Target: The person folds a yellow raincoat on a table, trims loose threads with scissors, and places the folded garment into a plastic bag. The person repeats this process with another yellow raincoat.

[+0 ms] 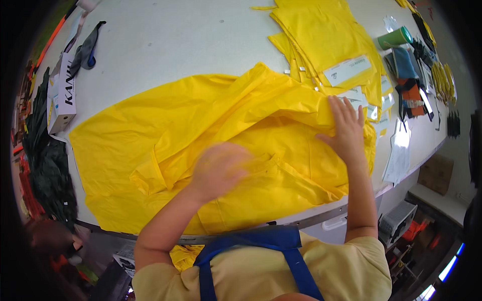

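Yellow cloth, thin and creased, makes up a garment [115, 125] spread over the pale table [181, 40]; handling it well would probably mean keeping the right hand [347, 133] as a light, flat anchor while the left hand [218, 168] works away from it, easing folds along without dragging the layers beneath. Short, even passes should suit such slippery-looking stuff (a hard tug could well set new creases). On the right, the fingers are extended and spread, seemingly resting on the cloth and pinching nothing; the left fingers are blurred, so I cannot tell whether they grip, touch or merely pass above. The garment lies below both sets of fingers: a broad stretch reaches out left of the left ones, a raised fold runs between the two hands, and the near edge sits closer to the body than either. Just beyond the right fingertips, white cards [346, 71] lie on a pile of yellow pieces [316, 25].
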A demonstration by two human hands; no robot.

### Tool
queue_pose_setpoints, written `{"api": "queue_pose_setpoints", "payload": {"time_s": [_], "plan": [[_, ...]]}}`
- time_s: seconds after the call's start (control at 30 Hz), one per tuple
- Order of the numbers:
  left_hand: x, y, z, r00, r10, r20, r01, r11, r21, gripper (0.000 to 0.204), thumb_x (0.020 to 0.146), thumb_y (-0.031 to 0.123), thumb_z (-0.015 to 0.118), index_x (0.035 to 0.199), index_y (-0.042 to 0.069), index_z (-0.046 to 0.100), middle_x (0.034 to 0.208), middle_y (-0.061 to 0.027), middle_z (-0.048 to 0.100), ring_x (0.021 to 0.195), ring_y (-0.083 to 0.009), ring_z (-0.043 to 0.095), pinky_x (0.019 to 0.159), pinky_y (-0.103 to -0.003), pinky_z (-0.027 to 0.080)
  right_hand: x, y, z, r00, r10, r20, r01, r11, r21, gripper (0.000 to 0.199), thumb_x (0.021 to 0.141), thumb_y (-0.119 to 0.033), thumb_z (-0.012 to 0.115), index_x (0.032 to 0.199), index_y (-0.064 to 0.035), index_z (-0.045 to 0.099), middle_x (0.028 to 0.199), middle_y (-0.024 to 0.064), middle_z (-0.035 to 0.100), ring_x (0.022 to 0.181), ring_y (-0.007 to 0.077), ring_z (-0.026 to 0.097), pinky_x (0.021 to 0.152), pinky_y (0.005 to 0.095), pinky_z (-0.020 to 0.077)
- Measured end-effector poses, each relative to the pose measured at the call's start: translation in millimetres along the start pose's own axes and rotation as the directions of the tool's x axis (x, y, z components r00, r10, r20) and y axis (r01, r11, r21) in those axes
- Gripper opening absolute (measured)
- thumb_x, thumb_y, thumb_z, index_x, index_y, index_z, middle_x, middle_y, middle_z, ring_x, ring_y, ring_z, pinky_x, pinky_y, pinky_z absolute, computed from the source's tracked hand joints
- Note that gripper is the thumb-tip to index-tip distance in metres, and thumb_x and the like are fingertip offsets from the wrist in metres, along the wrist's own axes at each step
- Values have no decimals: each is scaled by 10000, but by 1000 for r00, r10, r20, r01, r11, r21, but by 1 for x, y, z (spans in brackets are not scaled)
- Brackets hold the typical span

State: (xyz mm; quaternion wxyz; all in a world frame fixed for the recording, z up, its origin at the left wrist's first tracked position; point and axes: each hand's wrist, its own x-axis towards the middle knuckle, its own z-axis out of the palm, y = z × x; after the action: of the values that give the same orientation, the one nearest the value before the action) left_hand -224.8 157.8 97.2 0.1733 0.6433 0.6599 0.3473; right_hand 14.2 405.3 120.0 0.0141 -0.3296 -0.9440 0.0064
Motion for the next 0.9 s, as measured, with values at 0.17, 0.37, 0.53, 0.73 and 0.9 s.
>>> {"api": "queue_pose_setpoints", "payload": {"time_s": [0.17, 0.37, 0.53, 0.73, 0.9], "plan": [[-63, -91, -49, 832, -550, -77, 528, 741, 415, 341, 780, 91, 680, 1102, 7, 602, 1032, -145, 629, 968, -287, 581, 891, -372, 444, -17, 54, 37, 972, 82, -220, -44, 984, 174, 440, 652, 38, 624, 1065, -112, 591, 869, 90, 544, 868, 309, 536, 798, 382, 438], [-60, -136, -159, 431, -815, 388, 897, 435, -83, 290, 870, 115, 581, 1143, 18, 593, 1088, -150, 628, 1011, -314, 581, 901, -370, 448, -44, 84, 44, 936, -104, -336, 136, 988, 73, 271, 614, 33, 597, 854, -92, 579, 795, 74, 512, 807, 278, 527, 701, 373, 420], [20, -102, -75, 933, -354, 65, 328, 910, 252, 229, 867, 167, 606, 1052, 33, 603, 1035, -127, 626, 944, -273, 611, 826, -345, 485, -47, 45, 29, 924, -308, -228, 318, 948, 7, 234, 626, -55, 630, 844, -129, 589, 799, 17, 525, 811, 227, 534, 758, 366, 401], [81, -32, 46, 954, -261, -149, 284, 945, 162, 253, 845, 241, 639, 961, 19, 602, 934, -144, 615, 890, -306, 601, 742, -375, 485, -43, 45, 29, 897, -389, -210, 412, 908, 80, 147, 676, -79, 604, 810, -132, 572, 739, 19, 480, 746, 215, 521, 690, 321, 412], [144, -69, -11, 778, -520, 353, 599, 784, -164, 175, 887, 232, 606, 895, 58, 624, 816, -64, 613, 784, -128, 550, 705, -265, 462, -55, 66, 14, 879, -389, -276, 421, 905, 67, 108, 685, -74, 584, 771, -133, 557, 708, 28, 462, 734, 224, 519, 686, 328, 410]]}}
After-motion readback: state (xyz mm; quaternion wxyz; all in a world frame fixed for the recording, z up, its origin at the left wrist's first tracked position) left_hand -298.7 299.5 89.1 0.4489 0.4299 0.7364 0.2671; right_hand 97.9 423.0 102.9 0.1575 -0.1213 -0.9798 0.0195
